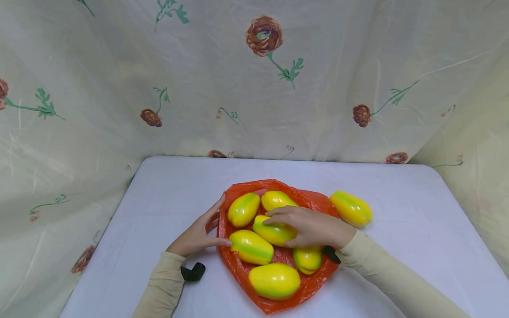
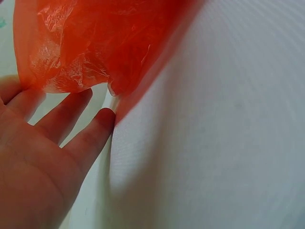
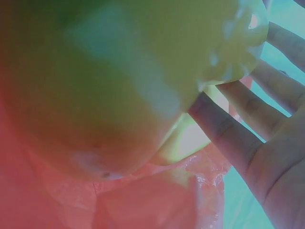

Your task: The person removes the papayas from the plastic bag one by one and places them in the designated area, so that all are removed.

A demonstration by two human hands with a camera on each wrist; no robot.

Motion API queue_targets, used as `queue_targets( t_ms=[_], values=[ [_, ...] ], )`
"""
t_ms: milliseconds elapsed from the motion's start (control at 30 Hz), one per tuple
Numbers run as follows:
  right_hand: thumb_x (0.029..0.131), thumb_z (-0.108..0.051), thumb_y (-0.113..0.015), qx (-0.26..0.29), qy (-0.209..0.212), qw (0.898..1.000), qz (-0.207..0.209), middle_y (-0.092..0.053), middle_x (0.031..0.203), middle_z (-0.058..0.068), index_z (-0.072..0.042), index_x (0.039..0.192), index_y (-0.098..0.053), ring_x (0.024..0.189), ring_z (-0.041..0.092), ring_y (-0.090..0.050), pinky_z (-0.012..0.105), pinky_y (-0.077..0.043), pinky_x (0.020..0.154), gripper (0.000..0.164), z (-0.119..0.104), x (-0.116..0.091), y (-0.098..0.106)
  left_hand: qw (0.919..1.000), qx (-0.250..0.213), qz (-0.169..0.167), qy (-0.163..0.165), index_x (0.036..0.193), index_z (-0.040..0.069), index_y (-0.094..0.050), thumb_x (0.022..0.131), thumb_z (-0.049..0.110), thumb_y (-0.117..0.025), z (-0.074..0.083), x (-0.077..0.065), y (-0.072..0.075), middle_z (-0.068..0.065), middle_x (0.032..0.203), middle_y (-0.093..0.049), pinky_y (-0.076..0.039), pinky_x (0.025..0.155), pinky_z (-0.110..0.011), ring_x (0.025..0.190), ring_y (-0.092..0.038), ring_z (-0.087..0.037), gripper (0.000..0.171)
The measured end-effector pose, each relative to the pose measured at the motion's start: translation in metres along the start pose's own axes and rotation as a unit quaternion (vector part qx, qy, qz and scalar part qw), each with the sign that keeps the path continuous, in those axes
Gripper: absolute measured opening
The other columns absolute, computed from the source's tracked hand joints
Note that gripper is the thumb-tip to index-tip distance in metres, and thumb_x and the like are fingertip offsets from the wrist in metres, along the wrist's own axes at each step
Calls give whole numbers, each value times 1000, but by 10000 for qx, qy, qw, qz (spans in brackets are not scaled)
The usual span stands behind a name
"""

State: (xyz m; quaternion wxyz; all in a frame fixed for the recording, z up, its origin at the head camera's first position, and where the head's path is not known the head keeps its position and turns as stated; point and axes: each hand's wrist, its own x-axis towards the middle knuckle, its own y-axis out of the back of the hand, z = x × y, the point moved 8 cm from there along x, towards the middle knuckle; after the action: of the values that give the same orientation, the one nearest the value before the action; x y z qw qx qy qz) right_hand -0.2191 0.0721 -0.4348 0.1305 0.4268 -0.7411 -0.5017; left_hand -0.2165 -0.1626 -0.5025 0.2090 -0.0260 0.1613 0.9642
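A red plastic bag lies spread wide on the table with several glossy yellow-green papayas in it, among them a large one at the near side. My left hand is at the bag's left rim, its thumb over the edge and its fingers spread along the outside. In the left wrist view, nearly straight fingers touch the red film. My right hand reaches in from the right and grips the middle papaya, fingers over its top and thumb on the near side, partly hiding it.
Another papaya lies on the white-covered table, just outside the bag's right rim. A flower-patterned curtain hangs behind the table and along both sides. Each wrist wears a dark device.
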Motion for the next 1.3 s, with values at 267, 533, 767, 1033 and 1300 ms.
queue_targets(
  t_ms=[267,533,767,1033,1300],
  values=[
    [93,-24,-78,138,13,9999,77,-50,158,0,-28,146,-59,146,25,-47,48,-51,114,56,-1,-4,5,10000,42,8,-6,163,45,-16,79,32,-91,1,0,0,15,174,-13,-30,128,-50,161,-21,-29,114],
    [93,-25,-77,428,101,9987,246,-53,155,-4,-30,146,-59,144,22,-49,47,-51,115,56,0,-10,10,10000,51,14,-8,164,45,-16,79,32,-91,1,1,-1,15,174,-14,-31,127,-50,161,-21,-29,114],
    [92,-24,-78,708,131,9965,427,-53,155,-5,-32,146,-58,143,23,-50,49,-51,114,57,5,-16,15,10000,54,9,-34,164,45,-16,79,32,-91,2,0,-1,14,174,-14,-31,127,-51,161,-22,-29,114],
    [91,-24,-80,955,142,9929,697,-53,156,-3,-33,146,-58,143,25,-50,50,-52,113,59,10,-24,22,9999,109,27,-17,163,46,-16,79,34,-91,2,0,0,14,174,-14,-32,127,-50,161,-22,-30,113],
    [90,-23,-80,959,282,9895,1042,-52,157,-3,-30,146,-59,145,26,-49,54,-50,115,60,10,-34,31,9999,105,17,-7,164,45,-16,79,34,-91,1,0,0,14,174,-14,-31,127,-50,161,-21,-30,114]
  ],
)
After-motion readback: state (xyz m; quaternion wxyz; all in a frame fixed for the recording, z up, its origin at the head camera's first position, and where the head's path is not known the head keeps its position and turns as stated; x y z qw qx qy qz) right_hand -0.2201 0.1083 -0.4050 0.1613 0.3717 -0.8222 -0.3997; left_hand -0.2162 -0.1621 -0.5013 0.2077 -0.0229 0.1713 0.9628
